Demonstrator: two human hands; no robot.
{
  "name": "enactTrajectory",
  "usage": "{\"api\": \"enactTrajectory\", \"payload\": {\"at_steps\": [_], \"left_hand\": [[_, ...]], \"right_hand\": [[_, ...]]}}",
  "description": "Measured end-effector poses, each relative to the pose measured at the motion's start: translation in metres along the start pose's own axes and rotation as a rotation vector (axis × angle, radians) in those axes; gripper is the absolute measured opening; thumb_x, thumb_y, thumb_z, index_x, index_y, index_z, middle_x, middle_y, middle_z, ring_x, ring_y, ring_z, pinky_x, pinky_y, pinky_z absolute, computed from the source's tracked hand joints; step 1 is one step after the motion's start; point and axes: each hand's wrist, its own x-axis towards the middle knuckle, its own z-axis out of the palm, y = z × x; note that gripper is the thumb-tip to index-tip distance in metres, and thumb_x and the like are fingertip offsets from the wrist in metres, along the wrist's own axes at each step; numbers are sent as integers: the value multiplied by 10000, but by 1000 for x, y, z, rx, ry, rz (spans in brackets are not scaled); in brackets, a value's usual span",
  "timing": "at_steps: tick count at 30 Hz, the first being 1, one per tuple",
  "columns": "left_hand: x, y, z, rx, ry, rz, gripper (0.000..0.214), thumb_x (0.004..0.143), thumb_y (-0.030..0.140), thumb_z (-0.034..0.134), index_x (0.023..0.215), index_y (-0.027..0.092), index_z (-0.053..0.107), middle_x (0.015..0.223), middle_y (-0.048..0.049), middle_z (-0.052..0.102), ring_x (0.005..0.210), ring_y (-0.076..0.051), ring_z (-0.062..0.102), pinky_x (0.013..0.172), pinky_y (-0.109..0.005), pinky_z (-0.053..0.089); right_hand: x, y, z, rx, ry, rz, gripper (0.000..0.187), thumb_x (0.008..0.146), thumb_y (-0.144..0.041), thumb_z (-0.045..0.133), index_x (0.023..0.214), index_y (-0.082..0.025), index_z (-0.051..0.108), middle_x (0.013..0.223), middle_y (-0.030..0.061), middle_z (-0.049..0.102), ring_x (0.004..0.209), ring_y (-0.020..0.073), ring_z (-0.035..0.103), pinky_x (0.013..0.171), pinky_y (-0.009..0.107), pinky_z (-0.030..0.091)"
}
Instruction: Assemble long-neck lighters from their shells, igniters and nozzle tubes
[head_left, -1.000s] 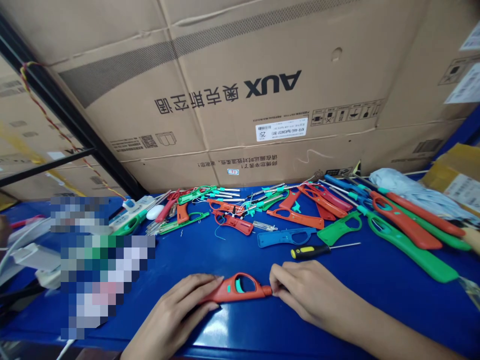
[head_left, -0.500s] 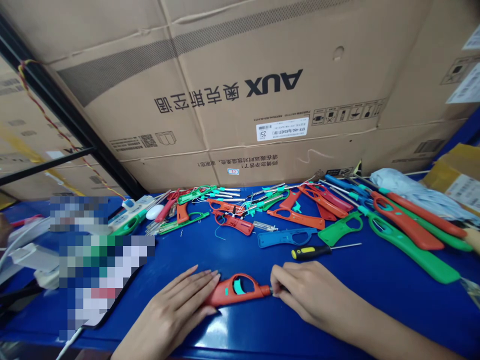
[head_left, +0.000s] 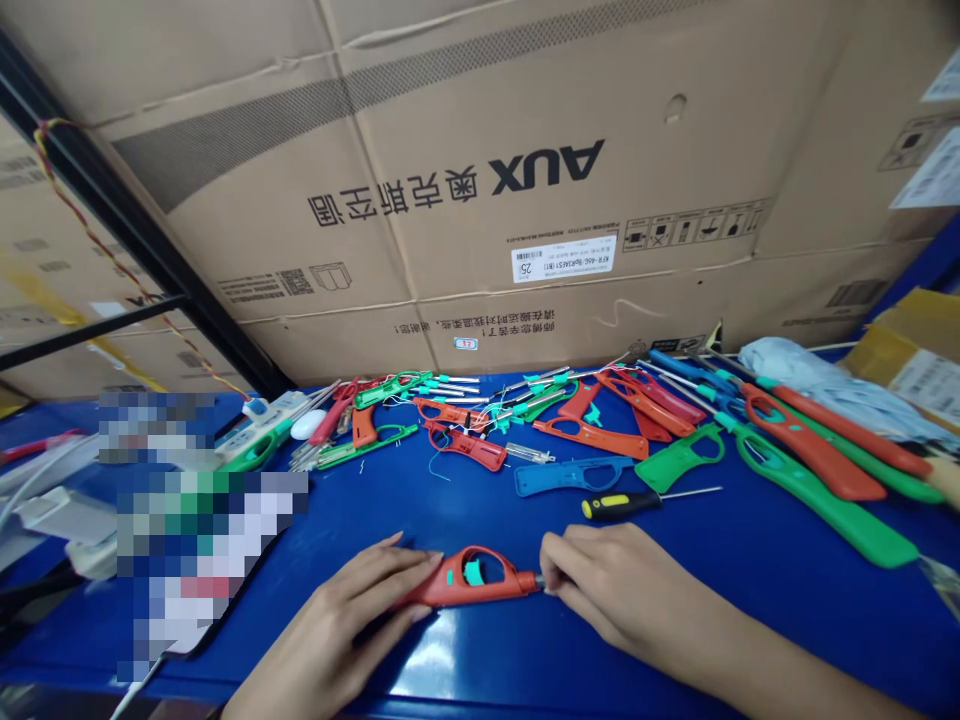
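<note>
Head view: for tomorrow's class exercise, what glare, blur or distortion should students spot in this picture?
In the head view, glare streaks the glossy blue workbench below the orange lighter housing; a pixelated mosaic patch obscures the left side; wide-angle distortion bows the edges of the cardboard carton.

The person's left hand (head_left: 335, 622), fingers spread and lifted half a second ago, has curled back over the near-left end of the orange-red plastic lighter shell (head_left: 469, 585). The shell has slid slightly left. The right hand's (head_left: 611, 585) fingertips sit lower on its nozzle than a second ago, with a small metal tip showing between them.
</note>
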Motion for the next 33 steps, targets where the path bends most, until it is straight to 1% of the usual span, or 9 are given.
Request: {"api": "enactTrajectory", "payload": {"at_steps": [2, 7, 10, 14, 17, 22, 28, 33], "left_hand": [[-1, -1, 3, 10, 13, 19, 396, 902, 322, 556, 1297, 295, 526, 1201, 3, 665, 1122, -184, 612, 969, -313, 496], [-5, -2, 8, 36, -5, 40, 392, 921, 303, 531, 1312, 284, 505, 1221, -2, 650, 1123, -174, 608, 981, -315, 491], [-4, -1, 7, 53, 15, 36, 403, 917, 315, 539, 1315, 274, 501, 1202, -3, 660, 1113, -169, 614, 952, -281, 510], [-2, 1, 4, 73, 21, 76, 424, 903, 339, 557, 1316, 258, 500, 1190, -4, 671, 1094, -172, 627, 974, -299, 493], [-1, 1, 3, 73, 16, 74, 412, 909, 316, 550, 1314, 259, 503, 1207, -5, 662, 1106, -170, 620, 972, -299, 492], [-1, -1, 5, 8, -2, 44, 418, 902, 317, 561, 1315, 279, 502, 1206, 4, 662, 1109, -161, 618, 996, -294, 471], [-2, -6, 8, -41, 15, -34, 427, 863, 347, 611, 1283, 325, 535, 1184, 20, 677, 1106, -183, 623, 950, -296, 506], [1, -9, 10, -152, 36, -13, 396, 850, 320, 634, 1241, 305, 576, 1123, -2, 709, 1051, -189, 657, 1000, -357, 464]], "right_hand": [[0, 0, 0, -1, 0, 3, 110, 848, -82, 566, 862, -190, 551, 802, 2, 667, 706, 175, 631, 592, 275, 411], [0, 0, 0, -10, -3, 3, 116, 840, -78, 571, 860, -191, 552, 796, 1, 665, 701, 177, 630, 583, 275, 406], [0, 1, 1, -10, -1, 4, 119, 837, -74, 572, 854, -190, 551, 792, 1, 664, 698, 176, 630, 581, 274, 405], [-1, 1, 1, -12, 5, 0, 111, 846, -82, 565, 858, -192, 551, 792, 2, 661, 701, 177, 630, 581, 275, 401], [-1, 1, 1, -13, 6, -5, 108, 849, -82, 562, 857, -190, 552, 788, 2, 660, 701, 175, 629, 580, 273, 398], [0, 0, 0, -16, 16, -7, 116, 836, -74, 575, 851, -188, 555, 784, 0, 663, 695, 167, 623, 571, 265, 383], [-2, 2, 2, -11, 26, -22, 128, 829, -74, 584, 844, -195, 547, 780, -12, 659, 688, 162, 615, 563, 264, 366], [-2, 1, 2, -29, 25, -37, 124, 828, -71, 574, 839, -192, 548, 769, -9, 661, 675, 160, 610, 552, 263, 351]]}}
